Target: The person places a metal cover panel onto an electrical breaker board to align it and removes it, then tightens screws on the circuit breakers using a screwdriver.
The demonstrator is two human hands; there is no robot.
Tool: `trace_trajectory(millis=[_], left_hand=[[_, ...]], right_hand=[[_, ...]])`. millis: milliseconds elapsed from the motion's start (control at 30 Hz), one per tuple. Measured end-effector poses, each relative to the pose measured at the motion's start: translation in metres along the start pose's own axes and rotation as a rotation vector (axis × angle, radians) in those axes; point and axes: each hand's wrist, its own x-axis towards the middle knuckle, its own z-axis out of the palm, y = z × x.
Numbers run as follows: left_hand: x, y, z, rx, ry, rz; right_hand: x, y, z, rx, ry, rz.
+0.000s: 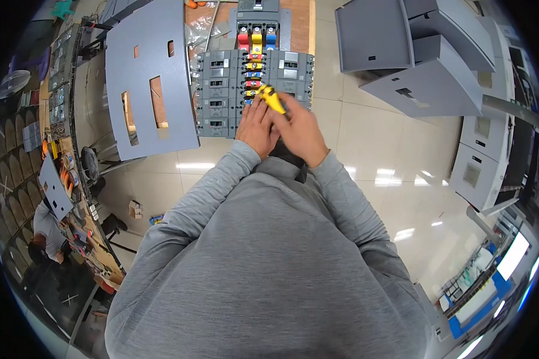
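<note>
Several grey circuit breakers stand in two columns, a left column (216, 84) and a right column (288, 63), with a larger breaker (258, 7) at the top. Between the columns run busbars (254, 66) with red, yellow and blue sleeves. My left hand (257, 128) lies with its fingers stretched over the lower end of the busbars. Close beside it, my right hand (302, 131) is closed around a yellow-and-black handled tool (273, 100). The tool's working end and what lies under my fingers are hidden.
A grey panel with rectangular cutouts (144, 72) lies to the left of the breakers. Grey metal enclosures (425, 78) stand on the right. Plastic bags (202, 30) lie at the upper left of the board (303, 30). Another person (48, 227) sits at the far left.
</note>
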Motion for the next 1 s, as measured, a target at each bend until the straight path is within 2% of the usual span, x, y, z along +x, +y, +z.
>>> trace_trajectory(millis=[33,167,267,367,467,567,767,867,967,1000], left_hand=[[-0.001,-0.003,0.003,0.001,0.0,0.0],[0.0,-0.004,0.004,0.0,0.022,0.018],[-0.001,-0.003,0.002,-0.012,0.033,0.019],[0.001,-0.002,0.001,-0.039,0.057,0.019],[0.0,-0.003,0.002,-0.072,0.044,0.002],[0.0,-0.001,-0.002,-0.12,0.052,-0.026],[-0.001,-0.007,0.002,-0.076,0.0,-0.017],[0.002,-0.001,-0.006,-0.103,0.034,-0.005],[-0.001,-0.004,-0.003,-0.075,0.001,-0.021],[-0.001,-0.005,-0.003,-0.065,-0.007,-0.019]], right_hand=[[-0.002,-0.007,0.004,-0.112,-0.045,-0.019],[0.007,0.017,0.016,-0.235,0.067,-0.049],[0.012,0.023,0.009,-0.158,-0.013,0.072],[0.015,0.026,0.012,-0.196,0.042,0.134],[0.013,0.018,0.011,-0.161,-0.032,0.06],[0.014,0.022,0.012,-0.249,0.068,0.109],[0.009,0.005,0.01,-0.167,-0.017,0.003],[0.015,0.019,0.014,-0.271,0.073,0.072],[0.01,0.012,0.01,-0.195,-0.027,0.014],[0.009,0.013,0.01,-0.195,0.0,0.013]])
